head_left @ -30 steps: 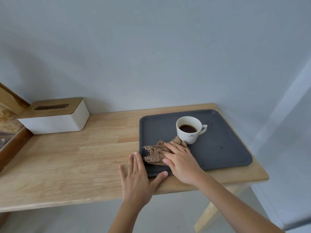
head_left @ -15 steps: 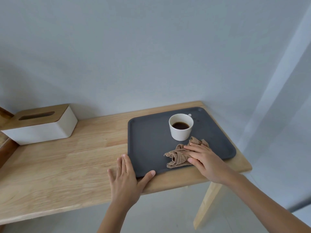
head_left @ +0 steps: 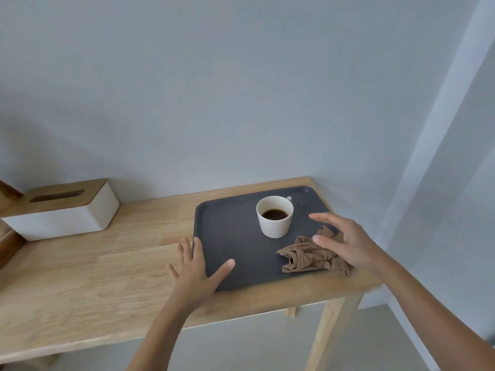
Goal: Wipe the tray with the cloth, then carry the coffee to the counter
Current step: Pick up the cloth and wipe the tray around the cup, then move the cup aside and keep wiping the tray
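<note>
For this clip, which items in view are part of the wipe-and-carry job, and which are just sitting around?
Part of the job:
- dark grey tray
- crumpled brown cloth, on the tray
- white cup of coffee, on the tray

Just lying about:
- tissue box, back left on the wooden table

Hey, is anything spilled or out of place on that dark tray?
A few small dark spots sit on the dark grey plastic tray right of the white coffee cup, possibly drips. The crumpled tan cloth hasn't reached them.
</note>
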The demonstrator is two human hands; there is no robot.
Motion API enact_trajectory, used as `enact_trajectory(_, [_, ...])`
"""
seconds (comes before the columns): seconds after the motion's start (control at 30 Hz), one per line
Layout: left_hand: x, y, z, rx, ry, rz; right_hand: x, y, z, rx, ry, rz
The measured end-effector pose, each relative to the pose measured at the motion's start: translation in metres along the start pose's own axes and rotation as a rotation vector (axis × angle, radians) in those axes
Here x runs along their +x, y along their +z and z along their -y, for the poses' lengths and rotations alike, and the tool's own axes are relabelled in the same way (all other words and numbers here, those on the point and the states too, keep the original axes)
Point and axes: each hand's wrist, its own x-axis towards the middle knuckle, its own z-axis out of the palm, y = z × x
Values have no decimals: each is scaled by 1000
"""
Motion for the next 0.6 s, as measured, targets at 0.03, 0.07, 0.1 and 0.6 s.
enact_trajectory(0.03, [9,-3,-14,-68,51,-37,10,-1,4,12,9,-50])
enact_trajectory(0.07, [20,-3,-29,-123,103,-54,20,0,6,3,23,-63])
enact_trajectory(0.1, [31,0,-43,-180,144,-43,30,5,8,-13,56,-47])
enact_trajectory(0.6, [81,23,-71,-466,214,-151,91,62,30,144,78,-78])
